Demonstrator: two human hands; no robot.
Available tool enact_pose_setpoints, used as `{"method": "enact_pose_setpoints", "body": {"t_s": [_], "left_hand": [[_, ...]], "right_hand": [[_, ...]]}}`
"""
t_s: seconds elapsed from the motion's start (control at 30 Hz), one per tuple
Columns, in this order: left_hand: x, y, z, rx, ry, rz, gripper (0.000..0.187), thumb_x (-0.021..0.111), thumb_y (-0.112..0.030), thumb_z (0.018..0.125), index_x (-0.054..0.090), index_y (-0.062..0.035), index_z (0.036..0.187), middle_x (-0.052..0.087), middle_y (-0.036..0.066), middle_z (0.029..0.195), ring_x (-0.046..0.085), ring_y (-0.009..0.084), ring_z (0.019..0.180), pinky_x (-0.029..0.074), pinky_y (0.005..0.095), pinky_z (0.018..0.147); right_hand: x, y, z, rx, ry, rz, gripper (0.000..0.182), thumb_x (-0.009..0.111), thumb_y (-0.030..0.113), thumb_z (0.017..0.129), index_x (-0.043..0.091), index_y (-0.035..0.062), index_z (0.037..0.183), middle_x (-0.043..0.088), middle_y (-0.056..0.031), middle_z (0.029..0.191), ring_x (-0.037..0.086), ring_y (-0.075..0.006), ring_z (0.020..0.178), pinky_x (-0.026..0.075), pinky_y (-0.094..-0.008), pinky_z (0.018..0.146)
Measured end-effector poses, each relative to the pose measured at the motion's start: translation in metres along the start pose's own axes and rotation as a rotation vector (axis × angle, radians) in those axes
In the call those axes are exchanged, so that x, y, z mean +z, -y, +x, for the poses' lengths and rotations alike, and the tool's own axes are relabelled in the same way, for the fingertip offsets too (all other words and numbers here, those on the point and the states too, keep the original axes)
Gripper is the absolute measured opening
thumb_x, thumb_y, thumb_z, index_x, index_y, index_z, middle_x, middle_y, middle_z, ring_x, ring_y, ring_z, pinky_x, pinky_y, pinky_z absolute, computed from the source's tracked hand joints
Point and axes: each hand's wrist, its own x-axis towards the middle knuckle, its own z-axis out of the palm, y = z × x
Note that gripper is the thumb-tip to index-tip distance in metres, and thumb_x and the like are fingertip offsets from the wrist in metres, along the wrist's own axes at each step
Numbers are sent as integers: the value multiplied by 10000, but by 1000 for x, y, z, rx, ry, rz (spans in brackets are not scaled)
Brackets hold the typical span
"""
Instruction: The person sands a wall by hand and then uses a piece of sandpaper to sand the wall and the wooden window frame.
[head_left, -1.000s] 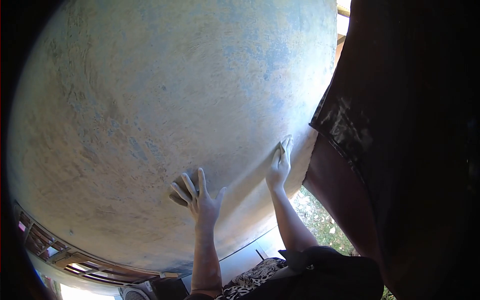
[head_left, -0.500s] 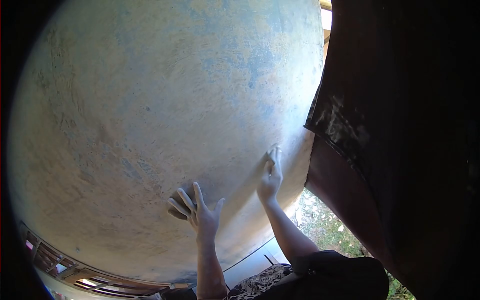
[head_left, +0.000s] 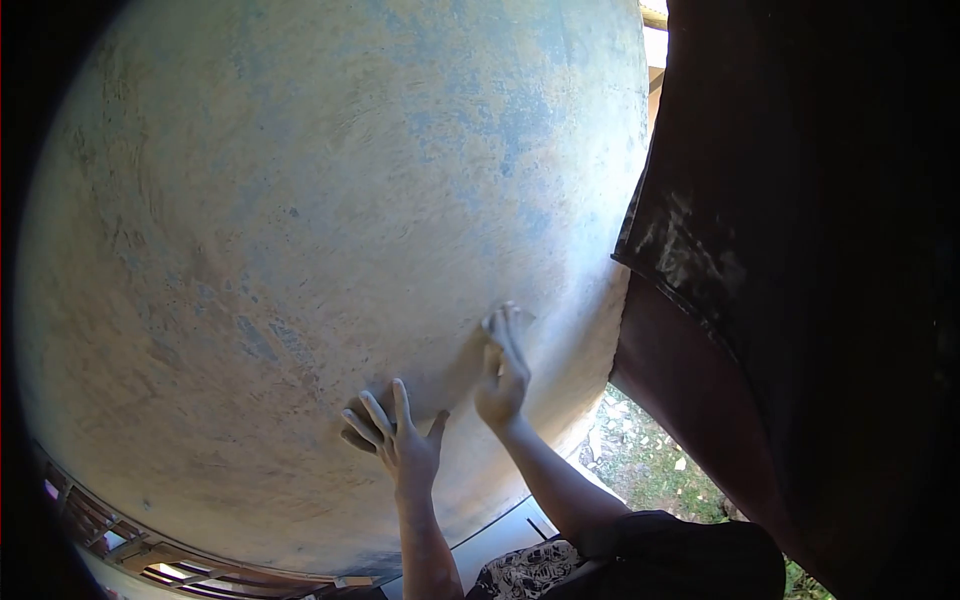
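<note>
A big, curved, dusty surface [head_left: 300,200], pale with bluish patches and brown scuffs, fills most of the head view. My left hand [head_left: 405,445] rests on its lower part, fingers spread and thumb out to the side. To the right and a bit higher, my right hand [head_left: 503,385] presses its bunched fingers against the same surface. A small greyish edge shows beside those fingertips, but what lies under them is hidden. Both hands look coated with pale dust.
Dark sheet-like material [head_left: 720,270] with whitish smears hangs along the right side. Grass and litter [head_left: 650,465] show on the ground below it. A slatted wooden structure [head_left: 150,555] runs along the lower left.
My right hand has slid left and slightly down across the surface, closer to my left hand. My left hand stays nearly in place, still spread.
</note>
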Motion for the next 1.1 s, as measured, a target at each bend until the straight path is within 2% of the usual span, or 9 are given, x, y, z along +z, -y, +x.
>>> {"method": "enact_pose_setpoints", "body": {"t_s": [0.27, 0.33, 0.4, 0.53, 0.67, 0.77, 0.93, 1.0, 1.1], "left_hand": [[15, 2, -21, -28, 73, 25, 1113, 866, -594, 768, 352, -172, 1660, 65, 308, 1732, -52, 620, 1560, 4, 812, 1173], [15, 1, -21, -25, 77, 34, 1114, 865, -596, 768, 349, -173, 1661, 64, 313, 1729, -53, 622, 1558, 1, 815, 1171], [13, -3, -20, -113, 101, -63, 991, 885, -565, 746, 485, -261, 1600, 145, 250, 1734, -10, 631, 1554, 45, 855, 1144], [14, 0, -19, -25, 49, -5, 1109, 888, -577, 743, 380, -191, 1650, 65, 300, 1734, -50, 624, 1557, 13, 824, 1165], [14, 2, -21, 6, 33, 30, 1095, 895, -577, 737, 402, -210, 1644, 72, 267, 1746, -45, 590, 1575, 23, 811, 1175], [11, -9, -18, -38, -6, -10, 1057, 894, -592, 730, 441, -259, 1624, 102, 237, 1751, -20, 568, 1587, 24, 813, 1174], [-26, -26, 31, -164, -119, -64, 1066, 883, -646, 716, 458, -271, 1619, 116, 209, 1759, -12, 550, 1595, 18, 807, 1177], [-39, -20, 49, -129, -186, -42, 1101, 884, -659, 710, 438, -250, 1630, 111, 207, 1763, -13, 541, 1600, 34, 804, 1177], [-44, -17, 51, -126, -146, -68, 1110, 924, -602, 689, 433, -279, 1631, 111, 204, 1763, 0, 555, 1594, 56, 812, 1172]], "right_hand": [[13, 10, 78, 207, -281, -77, 443, 492, 33, 1080, 526, -33, 1517, 425, -217, 1651, 325, -382, 1574, 242, -437, 1288], [15, 20, 60, 70, -134, -40, 439, 489, 60, 1092, 523, -36, 1519, 424, -221, 1648, 328, -387, 1571, 256, -445, 1282], [6, 23, 27, -22, -8, -43, 434, 478, 56, 1097, 514, -53, 1516, 424, -232, 1644, 315, -382, 1574, 244, -450, 1289], [-18, -34, -8, -111, 117, -72, 423, 463, 38, 1100, 508, -87, 1502, 450, -260, 1614, 325, -399, 1563, 254, -465, 1289], [-45, -42, 44, 332, -170, 12, 424, 451, 75, 1112, 514, -84, 1500, 455, -252, 1614, 357, -341, 1558, 251, -410, 1295], [-26, -33, 74, 371, -186, 15, 428, 444, 82, 1112, 513, -71, 1505, 409, -231, 1646, 255, -349, 1596, 209, -435, 1308], [12, 42, 38, -113, 128, 31, 483, 549, 68, 1063, 511, -9, 1538, 363, -213, 1676, 243, -421, 1589, 193, -507, 1294], [-1, 27, 22, -213, 292, -117, 440, 491, 71, 1090, 515, -55, 1511, 402, -252, 1641, 280, -443, 1565, 231, -515, 1290], [-12, -42, 21, -221, 86, -89, 439, 469, 118, 1112, 512, -53, 1514, 418, -227, 1640, 314, -398, 1566, 203, -494, 1306]]}}
